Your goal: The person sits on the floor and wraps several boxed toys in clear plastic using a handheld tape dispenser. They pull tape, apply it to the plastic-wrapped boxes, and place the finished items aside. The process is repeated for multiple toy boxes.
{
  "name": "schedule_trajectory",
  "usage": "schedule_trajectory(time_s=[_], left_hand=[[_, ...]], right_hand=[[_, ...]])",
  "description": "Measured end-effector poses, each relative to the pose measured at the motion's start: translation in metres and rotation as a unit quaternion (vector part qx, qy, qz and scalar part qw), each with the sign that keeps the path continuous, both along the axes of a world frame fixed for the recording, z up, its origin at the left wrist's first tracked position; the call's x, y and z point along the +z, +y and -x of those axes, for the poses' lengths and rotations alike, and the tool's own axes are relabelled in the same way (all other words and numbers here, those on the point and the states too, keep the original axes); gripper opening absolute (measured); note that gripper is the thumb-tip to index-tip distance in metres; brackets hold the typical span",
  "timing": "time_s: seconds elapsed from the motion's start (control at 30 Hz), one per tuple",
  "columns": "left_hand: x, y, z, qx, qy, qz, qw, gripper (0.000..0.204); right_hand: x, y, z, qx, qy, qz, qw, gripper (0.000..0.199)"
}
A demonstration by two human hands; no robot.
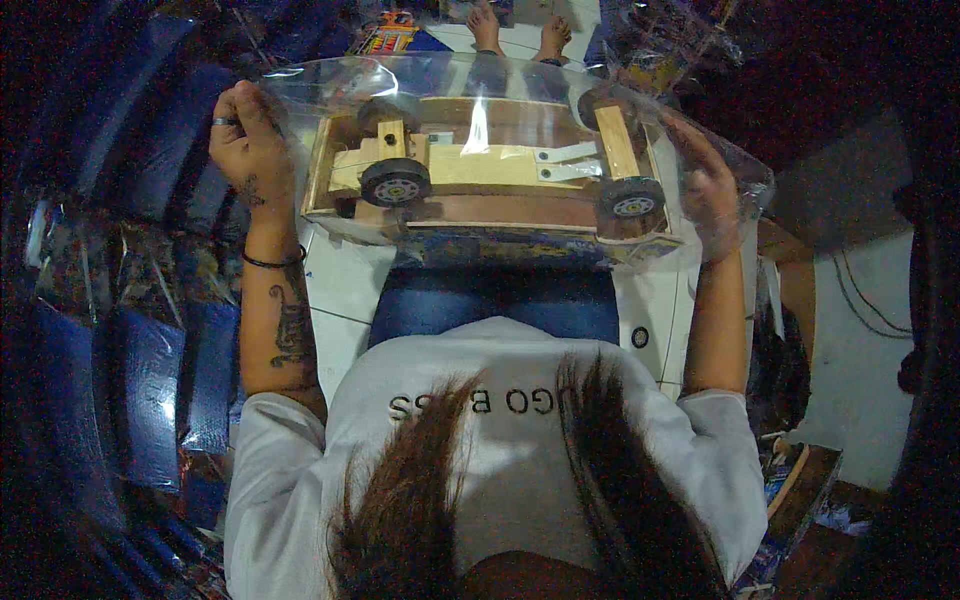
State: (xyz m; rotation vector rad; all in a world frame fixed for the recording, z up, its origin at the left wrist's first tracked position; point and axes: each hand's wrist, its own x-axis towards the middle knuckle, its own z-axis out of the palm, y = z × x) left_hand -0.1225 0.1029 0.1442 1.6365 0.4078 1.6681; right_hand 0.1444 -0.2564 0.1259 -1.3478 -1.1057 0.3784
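Observation:
A wooden toy vehicle (480,170) lies upside down with its black wheels (396,182) up, inside a clear plastic bag (520,80). I hold it above my lap. My left hand (250,140), with a ring and a dark wristband, grips the bag's left end. My right hand (705,190) sits under the plastic at the right end, closed on the bag beside a rear wheel (632,198). My bare feet (520,30) show beyond the bag.
I sit on a white tiled floor (345,290) in blue jeans (490,300). Dark blue packaged stacks (150,380) lie at my left. More wrapped goods (680,50) are at the upper right, and wooden pieces (800,470) at the lower right.

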Motion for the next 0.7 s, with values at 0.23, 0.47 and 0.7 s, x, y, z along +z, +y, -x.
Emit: schedule_trajectory(time_s=[0.23, 0.47, 0.7], left_hand=[[-0.001, -0.008, -0.006, -0.074, 0.002, 0.093, 0.993, 0.025], [0.009, 0.003, 0.003, 0.129, 0.170, -0.070, 0.974, 0.036], [0.008, 0.017, 0.009, 0.126, 0.152, -0.116, 0.974, 0.036]], right_hand=[[0.018, 0.018, -0.005, -0.010, -0.175, 0.165, 0.970, 0.128], [0.031, 0.015, -0.007, 0.004, -0.135, 0.089, 0.987, 0.112], [0.006, 0.002, -0.028, 0.026, -0.059, 0.056, 0.996, 0.104]])
